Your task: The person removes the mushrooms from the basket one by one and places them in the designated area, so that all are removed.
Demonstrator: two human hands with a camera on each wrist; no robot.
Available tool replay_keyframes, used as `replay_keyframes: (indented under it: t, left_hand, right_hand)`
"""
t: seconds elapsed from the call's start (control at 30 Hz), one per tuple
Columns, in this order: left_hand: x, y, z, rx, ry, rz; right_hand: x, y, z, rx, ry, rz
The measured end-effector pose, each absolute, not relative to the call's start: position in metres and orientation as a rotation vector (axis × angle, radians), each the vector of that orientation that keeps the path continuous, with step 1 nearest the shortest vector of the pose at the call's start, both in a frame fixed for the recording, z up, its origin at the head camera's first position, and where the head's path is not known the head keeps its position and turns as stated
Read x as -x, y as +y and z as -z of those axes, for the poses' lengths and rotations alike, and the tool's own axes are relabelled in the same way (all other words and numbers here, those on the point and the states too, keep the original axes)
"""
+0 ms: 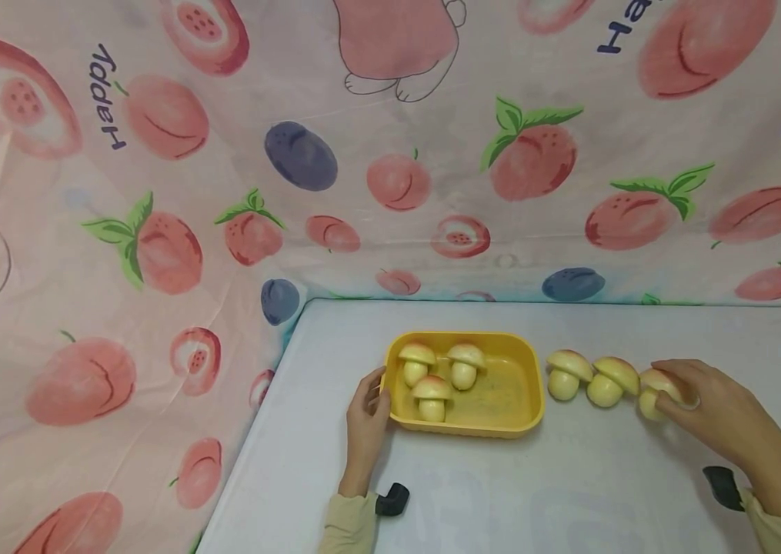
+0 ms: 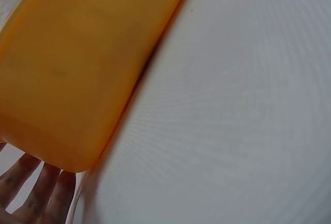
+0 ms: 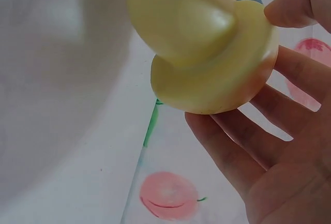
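A yellow tray (image 1: pixel 494 423) holds three mushroom-shaped pieces, one of them (image 1: pixel 432 398) nearest the front wall. My left hand (image 1: pixel 368 423) touches the tray's left end; in the left wrist view its fingers (image 2: pixel 39 190) lie against the tray wall (image 2: pixel 67 79). To the right of the tray, two mushrooms (image 1: pixel 567 375) (image 1: pixel 612 382) stand side by side on the table. With thumb and fingers my right hand (image 1: pixel 722 408) grips a third mushroom (image 1: pixel 655 394) at the row's right end. In the right wrist view the fingers (image 3: pixel 279 110) curve round this mushroom's cap (image 3: pixel 222 87).
The white table (image 1: pixel 501 492) runs up to a fruit-patterned cloth (image 1: pixel 432 231) behind it and on the left. A black strap piece (image 1: pixel 392 500) is at the left wrist, and another (image 1: pixel 723 488) is at the right.
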State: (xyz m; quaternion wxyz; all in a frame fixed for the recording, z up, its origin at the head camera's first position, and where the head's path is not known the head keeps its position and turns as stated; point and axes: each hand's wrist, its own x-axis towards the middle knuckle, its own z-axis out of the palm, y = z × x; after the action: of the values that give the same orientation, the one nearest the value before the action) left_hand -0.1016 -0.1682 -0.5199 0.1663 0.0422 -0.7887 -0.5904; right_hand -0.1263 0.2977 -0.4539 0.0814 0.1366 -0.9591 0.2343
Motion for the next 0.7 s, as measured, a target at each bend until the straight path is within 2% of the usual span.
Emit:
replay_keyframes:
  t: [0.7]
  left_hand:
    - [0.100,-0.170,0.520,-0.133,-2.240,1.717]
  right_hand:
    - [0.138,0.301,0.465,-0.430,-2.963,-0.731]
